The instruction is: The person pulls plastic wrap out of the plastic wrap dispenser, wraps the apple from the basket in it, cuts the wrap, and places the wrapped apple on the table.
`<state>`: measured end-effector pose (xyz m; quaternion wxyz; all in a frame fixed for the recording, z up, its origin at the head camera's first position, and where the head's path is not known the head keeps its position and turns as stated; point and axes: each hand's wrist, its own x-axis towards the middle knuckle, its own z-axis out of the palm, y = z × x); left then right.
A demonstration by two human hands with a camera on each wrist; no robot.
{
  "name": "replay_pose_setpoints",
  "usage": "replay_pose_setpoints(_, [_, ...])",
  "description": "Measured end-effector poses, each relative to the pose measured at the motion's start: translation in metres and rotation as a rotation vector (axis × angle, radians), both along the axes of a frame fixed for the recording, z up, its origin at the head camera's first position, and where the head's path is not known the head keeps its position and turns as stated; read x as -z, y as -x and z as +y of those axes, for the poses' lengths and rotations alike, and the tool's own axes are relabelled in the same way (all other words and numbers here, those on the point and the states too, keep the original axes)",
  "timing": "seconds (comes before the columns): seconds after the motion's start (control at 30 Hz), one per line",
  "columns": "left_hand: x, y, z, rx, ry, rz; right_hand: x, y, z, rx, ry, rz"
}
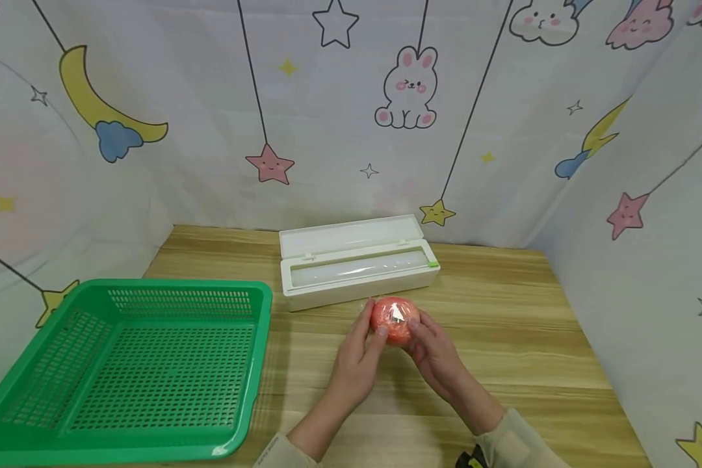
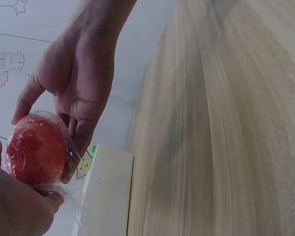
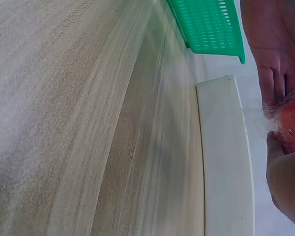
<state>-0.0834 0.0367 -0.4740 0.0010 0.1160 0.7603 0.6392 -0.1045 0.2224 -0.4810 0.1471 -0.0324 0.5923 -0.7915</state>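
Observation:
A round red fruit [image 1: 394, 318] in shiny cling film is held up between both hands, in front of the white box. My left hand [image 1: 353, 364] grips its left side, thumb at the near edge. From the right, my right hand [image 1: 439, 361] holds it with the thumb on the front and the fingers behind. In the left wrist view the film bunches loosely around the fruit [image 2: 38, 150], and a loose end trails below. Only part of the red fruit [image 3: 292, 123] shows in the right wrist view, with fingers on both sides of it.
Behind the hands stands a white cling film dispenser [image 1: 359, 296], lid up, a film roll inside and a green tab at its right end. A green plastic basket [image 1: 263, 351] is on the left of the wooden table [image 1: 503, 312]. Patterned cloth [image 1: 210, 162] hangs around the table.

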Motion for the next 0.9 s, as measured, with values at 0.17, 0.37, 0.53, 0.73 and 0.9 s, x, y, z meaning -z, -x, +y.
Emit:
replay_pose_setpoints(0.17, [0.0001,0.0024,-0.0001,0.010,-0.065,-0.061,-0.0001,0.0003,-0.0016,0.010,0.000,-0.004])
replay_pose_setpoints(0.37, [-0.0008,0.0040,-0.0002,-0.006,-0.127,-0.136,0.0009,-0.0004,-0.0031,0.024,0.016,-0.005])
replay_pose_setpoints(0.53, [-0.0020,0.0039,-0.0026,-0.011,-0.157,-0.177,0.0018,-0.0011,-0.0041,0.038,0.000,-0.035])
replay_pose_setpoints(0.73, [0.0002,0.0048,-0.0049,-0.007,-0.176,-0.197,0.0041,-0.0018,-0.0029,0.002,-0.062,-0.025])
replay_pose_setpoints(0.9, [0.0010,0.0056,-0.0066,-0.005,-0.194,-0.190,0.0059,-0.0016,-0.0011,-0.046,-0.108,0.006])
